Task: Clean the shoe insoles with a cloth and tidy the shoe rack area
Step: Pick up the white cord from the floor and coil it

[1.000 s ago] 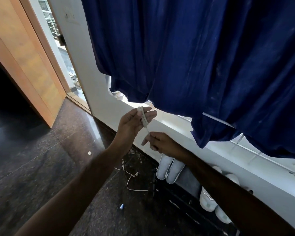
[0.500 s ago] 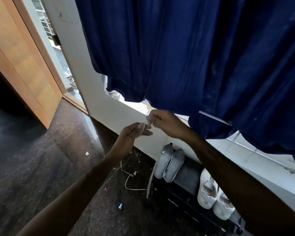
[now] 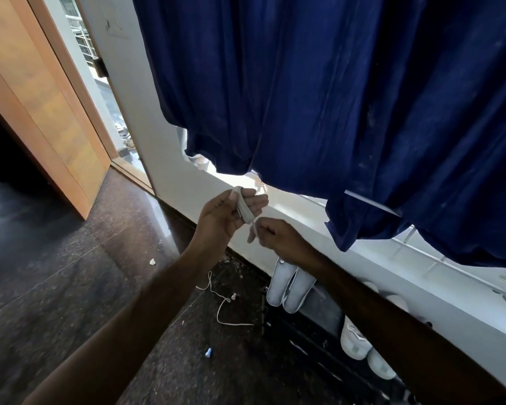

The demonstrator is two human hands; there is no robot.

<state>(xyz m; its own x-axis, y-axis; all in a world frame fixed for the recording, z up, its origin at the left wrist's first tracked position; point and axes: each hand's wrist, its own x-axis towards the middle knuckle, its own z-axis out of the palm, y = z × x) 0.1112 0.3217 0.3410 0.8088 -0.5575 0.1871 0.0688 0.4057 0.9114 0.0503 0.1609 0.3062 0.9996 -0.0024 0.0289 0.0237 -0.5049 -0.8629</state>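
Observation:
My left hand (image 3: 225,217) holds a bundle of white shoelace (image 3: 243,207) wound around its fingers, in front of the window sill. My right hand (image 3: 278,238) pinches the loose end of the same lace just below and to the right of the bundle. Beneath my hands a black shoe rack (image 3: 319,325) stands against the wall. On its top lie two grey insoles (image 3: 287,287) side by side, and a pair of white shoes (image 3: 360,343) partly hidden by my right forearm.
A dark blue curtain (image 3: 333,97) hangs over the white window sill (image 3: 304,226). A loose white cord (image 3: 221,305), a small blue-white scrap (image 3: 208,352) and bits of debris lie on the dark polished floor (image 3: 56,273). A wooden door (image 3: 35,92) stands open at left.
My right hand came down from above the left hand to below it, drawing the lace end downward. The lace is wrapped again around my left fingers, which have lifted a little.

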